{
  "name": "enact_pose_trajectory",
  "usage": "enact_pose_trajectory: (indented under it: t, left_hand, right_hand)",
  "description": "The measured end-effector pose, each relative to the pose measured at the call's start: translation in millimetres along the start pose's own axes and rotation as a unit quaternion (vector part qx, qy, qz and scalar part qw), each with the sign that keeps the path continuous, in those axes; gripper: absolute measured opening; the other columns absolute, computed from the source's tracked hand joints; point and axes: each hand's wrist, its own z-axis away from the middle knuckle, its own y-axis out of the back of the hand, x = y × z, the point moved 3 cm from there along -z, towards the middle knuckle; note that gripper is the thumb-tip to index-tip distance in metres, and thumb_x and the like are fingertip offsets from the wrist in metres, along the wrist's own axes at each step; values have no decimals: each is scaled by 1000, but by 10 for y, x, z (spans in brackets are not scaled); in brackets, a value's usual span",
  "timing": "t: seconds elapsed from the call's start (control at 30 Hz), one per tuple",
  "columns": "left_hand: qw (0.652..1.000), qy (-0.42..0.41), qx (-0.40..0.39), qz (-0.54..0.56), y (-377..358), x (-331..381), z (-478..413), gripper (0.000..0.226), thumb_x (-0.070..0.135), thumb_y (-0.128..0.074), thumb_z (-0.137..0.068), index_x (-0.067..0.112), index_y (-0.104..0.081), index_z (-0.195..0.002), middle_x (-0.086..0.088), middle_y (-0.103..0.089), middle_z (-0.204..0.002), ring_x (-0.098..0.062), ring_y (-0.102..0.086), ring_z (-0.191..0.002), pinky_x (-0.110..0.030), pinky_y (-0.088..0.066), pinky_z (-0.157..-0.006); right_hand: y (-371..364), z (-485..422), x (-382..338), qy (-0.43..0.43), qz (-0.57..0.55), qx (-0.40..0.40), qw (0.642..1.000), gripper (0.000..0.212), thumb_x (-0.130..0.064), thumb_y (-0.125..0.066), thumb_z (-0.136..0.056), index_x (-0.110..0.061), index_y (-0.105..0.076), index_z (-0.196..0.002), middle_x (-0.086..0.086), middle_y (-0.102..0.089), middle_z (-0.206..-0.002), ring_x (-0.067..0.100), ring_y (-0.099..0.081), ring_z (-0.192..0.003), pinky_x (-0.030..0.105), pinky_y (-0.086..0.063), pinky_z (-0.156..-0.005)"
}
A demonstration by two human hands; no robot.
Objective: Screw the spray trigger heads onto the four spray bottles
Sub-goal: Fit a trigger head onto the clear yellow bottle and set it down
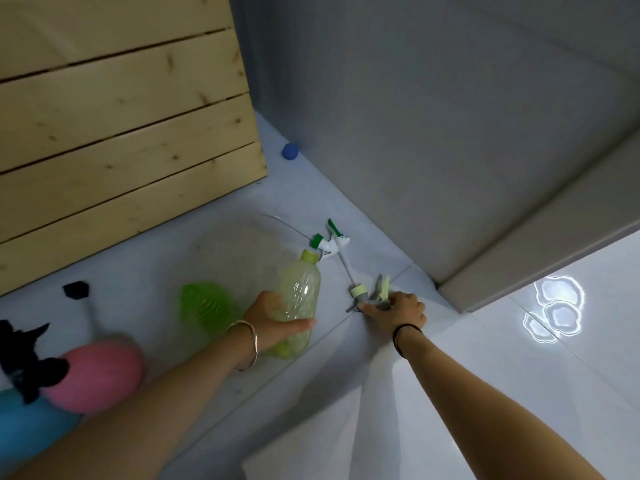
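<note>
My left hand (273,320) grasps the tilted pale green bottle (300,292), and my right hand (401,311) grips the grey trigger head (372,294) on the floor (485,375) just beside. I fear its thin dip tube (347,271) bends if it misses the neck.

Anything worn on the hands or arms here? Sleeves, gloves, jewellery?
No sleeves or gloves in view. The left hand has a thin, pale metal bangle at its wrist. The right hand has a thin black band, like a hair tie, at its wrist.
</note>
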Motion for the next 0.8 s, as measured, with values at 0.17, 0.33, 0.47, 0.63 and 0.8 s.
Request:
enact_pose_trajectory:
  t: [0.17, 0.33, 0.47, 0.63, 0.8]
  left_hand:
    - [1000, -6, 13, 15, 126, 202, 231, 81, 48, -87, -50, 24, -37, -109, 16, -50, -95, -1, -53, -83, -19, -43, -63]
    - [997, -51, 43, 34, 375, 574, 630, 73, 39, -87, -57, 25, -34, -106, 17, -46, -91, 5, -47, -76, -13, -36, -56]
    - [993, -89, 57, 50, 670, 872, 1076, 69, 35, -86, -61, 21, -39, -109, 7, -51, -98, -5, -52, -79, -15, -39, -55]
    - [985, -138, 83, 69, 1146, 1176, 1717, 79, 36, -85, -62, 21, -36, -122, 1, -52, -116, -16, -54, -99, -22, -45, -73]
    - [969, -177, 156, 78, 1759, 1208, 2395, 86, 41, -87, -56, 19, -38, -124, 2, -51, -118, -16, -53, -104, -23, -42, -82]
  right_hand:
    - [179, 277, -68, 33, -195, -62, 978, 35, -23, -80, -69, -13, -46, -71, 7, -56, -74, 24, -51, -72, 31, -41, -61]
    - [733, 748, -460, 48, -390, -62, 917, 19, -18, -78, -74, -14, -59, -78, 0, -63, -70, 12, -58, -66, 20, -40, -57]
    - [1243, 1181, -855, 84, -452, -71, 885, 20, -21, -74, -78, -16, -68, -97, 1, -64, -80, 10, -56, -71, 22, -39, -62]
    - [1707, 1756, -1338, 109, -533, -105, 832, 16, -13, -68, -84, -14, -61, -99, 6, -64, -85, 14, -61, -74, 17, -54, -57]
    - [1951, 2447, -1874, 133, -527, -149, 826, 17, -15, -70, -82, -10, -59, -94, 7, -66, -80, 10, -64, -62, 14, -52, -49]
